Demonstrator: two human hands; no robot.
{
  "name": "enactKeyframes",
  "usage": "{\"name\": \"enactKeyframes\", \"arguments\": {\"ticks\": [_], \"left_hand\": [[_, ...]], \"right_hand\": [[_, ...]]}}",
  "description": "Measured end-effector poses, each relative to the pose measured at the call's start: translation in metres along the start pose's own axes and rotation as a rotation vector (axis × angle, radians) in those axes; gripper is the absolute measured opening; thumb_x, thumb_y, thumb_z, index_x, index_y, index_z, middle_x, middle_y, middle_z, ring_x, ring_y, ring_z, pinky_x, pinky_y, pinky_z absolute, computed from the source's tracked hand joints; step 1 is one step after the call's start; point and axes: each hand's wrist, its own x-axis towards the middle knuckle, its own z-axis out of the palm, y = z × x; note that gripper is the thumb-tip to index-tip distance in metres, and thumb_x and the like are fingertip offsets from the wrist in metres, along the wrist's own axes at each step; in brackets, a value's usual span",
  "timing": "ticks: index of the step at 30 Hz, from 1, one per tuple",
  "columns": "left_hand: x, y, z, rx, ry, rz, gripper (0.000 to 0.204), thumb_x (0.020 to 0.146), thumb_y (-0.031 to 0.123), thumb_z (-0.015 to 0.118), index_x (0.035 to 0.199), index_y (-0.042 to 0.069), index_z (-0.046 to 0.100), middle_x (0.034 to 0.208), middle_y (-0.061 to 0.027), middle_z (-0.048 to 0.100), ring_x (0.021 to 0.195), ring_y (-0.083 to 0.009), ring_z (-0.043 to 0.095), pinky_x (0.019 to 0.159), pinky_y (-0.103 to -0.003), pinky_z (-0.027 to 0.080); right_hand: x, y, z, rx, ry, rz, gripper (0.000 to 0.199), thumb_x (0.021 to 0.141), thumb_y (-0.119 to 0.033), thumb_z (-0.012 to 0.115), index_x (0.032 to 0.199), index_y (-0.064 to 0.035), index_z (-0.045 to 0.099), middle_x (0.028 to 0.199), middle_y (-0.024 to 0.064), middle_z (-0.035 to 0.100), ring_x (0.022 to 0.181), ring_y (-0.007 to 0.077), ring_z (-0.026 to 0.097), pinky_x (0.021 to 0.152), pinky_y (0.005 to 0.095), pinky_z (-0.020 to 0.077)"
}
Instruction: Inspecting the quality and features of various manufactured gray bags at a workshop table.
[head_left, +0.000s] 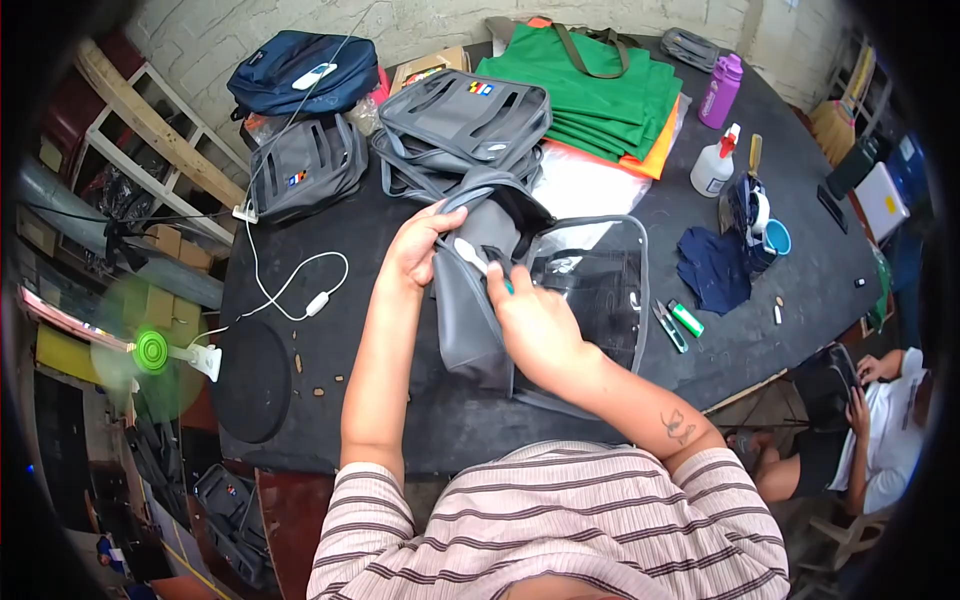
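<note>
A grey bag (470,325) with a clear plastic panel (590,285) lies opened out in front of me. My left hand (418,243) is closed on its upper left edge, thumb on top, holding the rim up. Inside the opening, my right hand (535,320) has its fingers closed round a slim tool (468,252) with a white end and a bit of teal at the grip. It looks like a toothbrush, though the fingers cover most of it. Its white end is at the bag's grey inner wall.
More grey bags (465,115) are piled behind, beside folded green bags (590,90). At right stand a spray bottle (714,165) and a purple bottle (721,92); snips (670,327) and a green lighter (687,319) lie nearer. A white cable (270,300) and spinning fan (150,350) are left. Another person (890,430) sits at right.
</note>
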Motion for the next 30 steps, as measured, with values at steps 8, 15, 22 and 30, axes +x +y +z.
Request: {"name": "enactKeyframes", "arguments": {"ticks": [8, 15, 22, 30], "left_hand": [[-0.002, -0.008, -0.007, -0.045, -0.027, -0.009, 0.030, 0.087, 0.007, 0.058, 0.115, -0.001, 0.053, 0.100, -0.0111, 0.064, 0.084, -0.0210, 0.066, 0.076, -0.036, 0.055], [0.002, -0.008, -0.012, -0.039, -0.033, 0.016, 0.027, 0.087, 0.007, 0.058, 0.113, 0.001, 0.055, 0.095, -0.0098, 0.065, 0.082, -0.0204, 0.066, 0.073, -0.036, 0.056], [-0.007, -0.010, -0.014, -0.059, -0.061, 0.037, 0.035, 0.084, 0.009, 0.062, 0.117, 0.000, 0.054, 0.100, -0.0096, 0.064, 0.084, -0.0198, 0.065, 0.076, -0.035, 0.055], [-0.062, 0.005, 0.023, 0.489, -0.032, 0.414, 0.087, 0.069, 0.007, 0.071, 0.143, 0.013, 0.026, 0.132, -0.0141, 0.045, 0.115, -0.0216, 0.049, 0.095, -0.032, 0.039]], "right_hand": [[-0.003, -0.003, -0.014, 0.049, -0.134, 0.016, 0.038, 0.076, -0.004, 0.055, 0.112, 0.0070, 0.054, 0.084, 0.0171, 0.058, 0.061, 0.0266, 0.066, 0.052, 0.0343, 0.0535], [0.005, -0.003, -0.014, 0.186, -0.205, 0.100, 0.041, 0.079, 0.000, 0.049, 0.120, 0.0022, 0.048, 0.092, 0.0220, 0.055, 0.070, 0.0383, 0.063, 0.062, 0.0450, 0.0521], [-0.004, 0.038, -0.054, 0.501, -0.062, 0.054, 0.032, 0.079, -0.001, 0.051, 0.111, -0.0003, 0.057, 0.085, 0.0225, 0.057, 0.085, 0.0398, 0.059, 0.074, 0.0447, 0.0480], [-0.083, 0.228, -0.145, -0.266, 0.326, 0.711, 0.039, 0.081, 0.003, 0.045, 0.113, -0.0127, 0.059, 0.097, 0.0149, 0.062, 0.088, 0.0362, 0.061, 0.075, 0.0418, 0.0478]]}}
